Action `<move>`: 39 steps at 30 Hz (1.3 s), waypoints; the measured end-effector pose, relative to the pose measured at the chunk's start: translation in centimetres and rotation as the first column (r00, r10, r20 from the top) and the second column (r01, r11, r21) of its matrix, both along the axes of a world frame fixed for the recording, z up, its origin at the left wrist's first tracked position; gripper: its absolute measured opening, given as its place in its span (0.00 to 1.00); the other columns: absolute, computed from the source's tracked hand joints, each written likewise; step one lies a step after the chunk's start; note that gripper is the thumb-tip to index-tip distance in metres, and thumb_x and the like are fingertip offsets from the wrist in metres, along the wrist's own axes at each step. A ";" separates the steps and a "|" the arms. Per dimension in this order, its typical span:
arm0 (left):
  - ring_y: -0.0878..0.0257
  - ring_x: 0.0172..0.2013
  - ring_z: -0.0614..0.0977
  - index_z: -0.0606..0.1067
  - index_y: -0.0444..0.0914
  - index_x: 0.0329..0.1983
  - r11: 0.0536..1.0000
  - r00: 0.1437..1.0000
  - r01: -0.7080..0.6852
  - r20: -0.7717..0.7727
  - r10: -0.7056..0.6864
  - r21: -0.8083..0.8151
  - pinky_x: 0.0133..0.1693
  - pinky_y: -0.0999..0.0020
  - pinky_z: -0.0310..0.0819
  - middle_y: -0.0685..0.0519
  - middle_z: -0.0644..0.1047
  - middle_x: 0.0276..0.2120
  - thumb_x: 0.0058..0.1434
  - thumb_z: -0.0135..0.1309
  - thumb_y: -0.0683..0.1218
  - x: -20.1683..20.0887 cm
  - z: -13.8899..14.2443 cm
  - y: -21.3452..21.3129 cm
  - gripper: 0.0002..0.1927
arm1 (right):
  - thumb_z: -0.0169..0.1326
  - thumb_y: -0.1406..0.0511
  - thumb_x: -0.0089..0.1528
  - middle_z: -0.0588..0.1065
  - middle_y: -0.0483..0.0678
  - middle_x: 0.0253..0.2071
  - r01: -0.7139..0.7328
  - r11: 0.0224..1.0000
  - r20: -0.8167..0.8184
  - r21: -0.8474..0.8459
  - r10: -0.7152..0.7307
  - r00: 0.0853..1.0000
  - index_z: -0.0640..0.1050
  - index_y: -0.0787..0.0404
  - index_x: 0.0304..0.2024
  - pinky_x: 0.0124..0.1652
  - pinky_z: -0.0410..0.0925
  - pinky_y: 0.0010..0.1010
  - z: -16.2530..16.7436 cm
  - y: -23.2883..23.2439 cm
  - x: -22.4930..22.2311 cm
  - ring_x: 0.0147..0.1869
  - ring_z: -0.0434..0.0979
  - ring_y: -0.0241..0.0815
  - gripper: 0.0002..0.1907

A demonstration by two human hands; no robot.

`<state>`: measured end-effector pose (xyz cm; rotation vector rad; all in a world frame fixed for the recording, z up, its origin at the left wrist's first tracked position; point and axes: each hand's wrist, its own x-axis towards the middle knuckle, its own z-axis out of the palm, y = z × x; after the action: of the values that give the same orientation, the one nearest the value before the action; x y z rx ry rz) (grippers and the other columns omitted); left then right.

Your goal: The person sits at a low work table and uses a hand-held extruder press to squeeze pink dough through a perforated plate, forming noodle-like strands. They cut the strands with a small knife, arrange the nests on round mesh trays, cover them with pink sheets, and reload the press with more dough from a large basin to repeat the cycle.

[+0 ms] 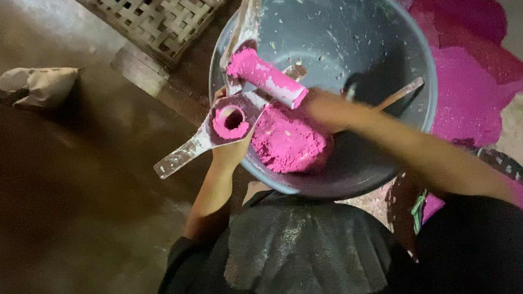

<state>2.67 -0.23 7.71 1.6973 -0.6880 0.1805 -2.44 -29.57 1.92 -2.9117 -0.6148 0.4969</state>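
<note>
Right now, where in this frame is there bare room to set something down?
The far half of the grey basin is bare beyond the pink dough. The dim floor left of the left hand looks open. The basin's near-left side is crowded: mould tool, pink roll, right hand.

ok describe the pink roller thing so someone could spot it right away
Start at the big grey basin holding a mound of pink paste. Over its left rim lies a short pink-coated cylinder, above the left hand. Unlike the flat ring-shaped mould below it, it is a solid tube, tilted.

Dim floor [98, 179], grey basin [430, 76] (pink-smeared), woven basket [158, 22], pale cloth [41, 84]
</note>
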 end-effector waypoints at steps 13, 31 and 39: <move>0.59 0.45 0.81 0.71 0.34 0.56 0.996 0.991 0.040 -0.120 -0.050 -0.085 0.50 0.67 0.76 0.50 0.78 0.46 0.61 0.64 0.38 0.0 0.2 -0.4 0.21 | 0.52 0.61 0.63 0.81 0.53 0.42 0.391 0.867 -0.219 -0.309 -0.465 0.858 0.79 0.48 0.53 0.45 0.73 0.52 14.7 -3.4 -4.8 0.48 0.82 0.58 0.15; 0.60 0.49 0.81 0.73 0.36 0.57 0.996 0.995 0.011 -0.102 -0.019 -0.086 0.53 0.65 0.76 0.50 0.77 0.50 0.63 0.64 0.40 0.7 0.1 -1.1 0.20 | 0.51 0.59 0.64 0.79 0.61 0.36 0.227 0.973 -0.319 -0.045 -0.229 0.920 0.79 0.61 0.47 0.44 0.73 0.51 8.1 6.6 -6.5 0.43 0.81 0.62 0.15; 0.52 0.53 0.80 0.77 0.35 0.50 0.999 0.999 0.040 0.025 -0.039 -0.036 0.57 0.61 0.74 0.45 0.76 0.53 0.63 0.62 0.39 1.8 -0.1 -1.3 0.13 | 0.53 0.62 0.60 0.82 0.55 0.43 0.330 0.910 -0.400 0.251 -0.213 0.891 0.74 0.47 0.66 0.42 0.73 0.44 15.1 4.6 -12.6 0.40 0.83 0.52 0.29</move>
<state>4.44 -1.48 7.64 1.6474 -0.7312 0.1852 -15.03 -24.93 17.03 -2.4561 -0.1968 0.7948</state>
